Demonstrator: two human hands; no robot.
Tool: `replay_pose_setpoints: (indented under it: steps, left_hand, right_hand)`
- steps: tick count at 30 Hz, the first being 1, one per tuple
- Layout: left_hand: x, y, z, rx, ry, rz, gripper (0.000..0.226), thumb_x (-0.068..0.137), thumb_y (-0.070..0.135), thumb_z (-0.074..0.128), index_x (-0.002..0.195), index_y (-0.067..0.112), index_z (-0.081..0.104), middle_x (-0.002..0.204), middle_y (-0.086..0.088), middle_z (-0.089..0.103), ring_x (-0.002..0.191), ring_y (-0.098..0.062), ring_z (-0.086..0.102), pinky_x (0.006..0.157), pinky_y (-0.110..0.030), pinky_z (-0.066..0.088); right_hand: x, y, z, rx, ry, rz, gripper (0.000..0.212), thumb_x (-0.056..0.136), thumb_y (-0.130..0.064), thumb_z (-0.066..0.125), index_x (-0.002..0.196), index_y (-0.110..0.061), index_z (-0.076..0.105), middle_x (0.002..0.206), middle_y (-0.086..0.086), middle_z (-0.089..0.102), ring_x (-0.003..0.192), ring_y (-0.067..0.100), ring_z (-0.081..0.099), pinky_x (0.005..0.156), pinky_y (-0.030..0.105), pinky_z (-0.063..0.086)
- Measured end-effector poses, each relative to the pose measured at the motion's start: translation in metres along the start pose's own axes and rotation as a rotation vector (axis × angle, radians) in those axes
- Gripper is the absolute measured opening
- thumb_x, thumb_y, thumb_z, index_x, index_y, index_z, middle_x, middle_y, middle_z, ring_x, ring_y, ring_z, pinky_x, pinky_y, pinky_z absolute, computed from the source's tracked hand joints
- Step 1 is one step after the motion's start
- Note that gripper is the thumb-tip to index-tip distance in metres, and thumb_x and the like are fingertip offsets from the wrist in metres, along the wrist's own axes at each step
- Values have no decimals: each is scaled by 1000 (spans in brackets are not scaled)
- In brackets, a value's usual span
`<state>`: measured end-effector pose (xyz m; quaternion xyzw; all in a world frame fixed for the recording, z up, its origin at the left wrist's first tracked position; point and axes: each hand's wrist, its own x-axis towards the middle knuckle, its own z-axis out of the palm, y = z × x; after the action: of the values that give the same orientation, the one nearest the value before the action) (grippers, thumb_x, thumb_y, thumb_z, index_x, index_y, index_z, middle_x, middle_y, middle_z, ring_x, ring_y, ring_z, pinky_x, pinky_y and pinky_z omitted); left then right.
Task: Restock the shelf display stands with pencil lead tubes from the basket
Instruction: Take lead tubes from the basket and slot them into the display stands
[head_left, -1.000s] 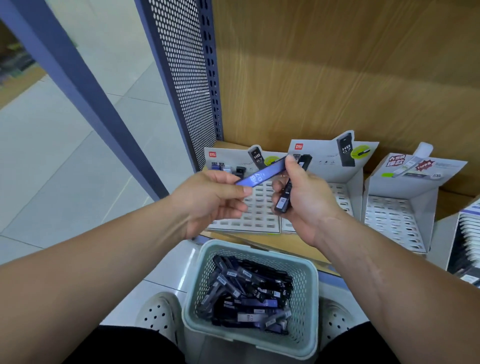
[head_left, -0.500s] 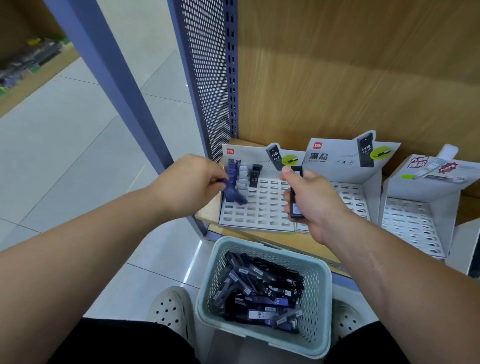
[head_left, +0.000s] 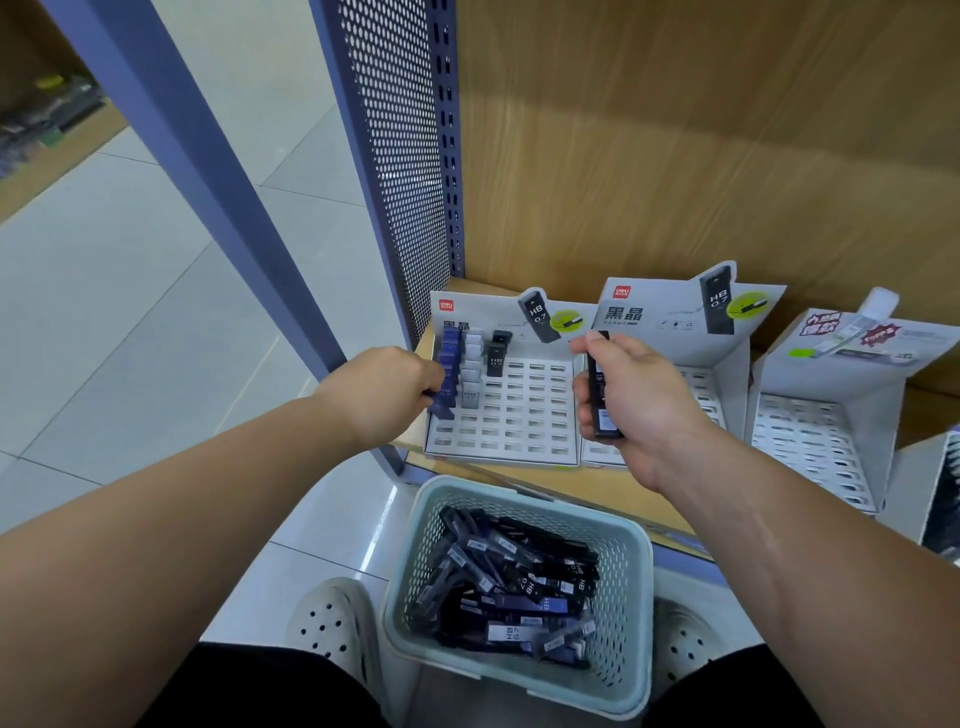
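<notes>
The wooden shelf (head_left: 597, 488) carries 3 white display stands in a row: the left stand (head_left: 519, 441) just beside the perforated side panel (head_left: 400, 156), the middle stand (head_left: 670, 312) touching it, the right stand (head_left: 810, 441) slightly apart (a 4th box (head_left: 948, 499) is cut off). Below it, a basket (head_left: 519, 491) sits over the tiled floor (head_left: 156, 338).

Three display stands sit in a row on the shelf (head_left: 597, 488), before the back panel (head_left: 701, 156). The left stand (head_left: 519, 431) is beside the perforated side panel (head_left: 400, 156), the middle stand (head_left: 670, 312) touches its right side, and the right stand (head_left: 810, 431) is further right. Standing tubes (head_left: 470, 364) fill the far-left slots of the left stand. The left hand (head_left: 384, 395) holds a tilted tube (head_left: 441, 408) at the near end of the leftmost column. The right hand (head_left: 634, 400) holds an upright tube (head_left: 600, 405) over the join between the left and middle stands. Nearer, below the shelf edge, the basket (head_left: 519, 491) holds loose tubes (head_left: 509, 587), with the left shoe (head_left: 327, 623) and right shoe (head_left: 685, 639) on either side.
</notes>
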<state>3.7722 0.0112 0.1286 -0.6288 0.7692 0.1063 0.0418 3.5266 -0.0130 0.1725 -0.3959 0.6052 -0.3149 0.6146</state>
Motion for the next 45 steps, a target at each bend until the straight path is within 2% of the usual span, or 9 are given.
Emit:
replay_pose_setpoints:
  steps: [7,15,21,26,29,32,35,39,45]
  left_hand:
    - [8,8,10,145,2,44,17,100,19,50,95,18,66,89,-1,62,80,-26,61,66,-35,51]
    - [7,9,7,-124,221,-164,15,91,35,66,97,22,70,86,0,70,81,-25,62,68,-35,51]
    - [0,43,-13,-602,330,212,34,85,21,78,118,24,71,89,17,62,66,-1,58,69,-15,46]
    - [-5,44,-20,-381,368,366,30,89,35,61,114,24,74,88,4,71,73,-16,64,65,-33,53]
    - [-7,40,-18,-316,374,298,31,92,38,56,108,21,76,80,1,70,73,-21,64,64,-37,53]
    - [-5,35,-14,-578,263,82,28,95,38,60,93,15,76,73,-6,67,70,-24,62,66,-44,51]
    - [-4,30,-13,-665,217,87,24,91,41,66,103,22,76,85,-3,67,79,-16,60,75,-37,52]
    - [0,17,-12,-444,283,-3,58,84,41,75,136,20,59,130,-1,58,116,-15,53,102,-31,44]
    - [-3,11,8,-265,70,-125,54,102,37,46,151,18,37,156,-1,35,137,-26,42,107,-40,42]
  right_hand:
    - [1,-2,-8,143,-18,82,32,99,-21,42,108,-14,72,60,6,55,48,20,43,46,28,39]
    - [4,-2,-14,7,-141,103,18,103,-29,58,116,-22,67,64,3,63,47,12,47,40,21,35]
    - [-2,0,-4,-180,-175,57,16,88,-24,80,95,-11,76,63,2,57,45,11,40,39,21,27]
    - [-8,-2,7,-81,-219,74,16,88,-13,78,88,-15,62,66,3,56,47,10,44,38,20,32]
    - [-9,-8,8,153,-208,12,14,88,-8,76,91,-10,62,74,7,64,58,15,61,52,23,52]
    - [-6,-13,5,242,-200,-171,16,90,5,70,101,-7,67,86,12,72,75,21,71,72,28,60]
    - [-5,-14,2,-35,-166,-408,17,92,5,67,99,-10,71,82,9,74,73,16,73,72,27,60]
    - [13,-18,-9,-447,-29,-560,17,92,-7,72,90,-24,74,81,0,76,74,14,73,74,30,60]
    - [60,-9,9,-892,-31,-729,14,92,-20,73,105,-19,79,78,-19,59,70,-3,57,66,7,37]
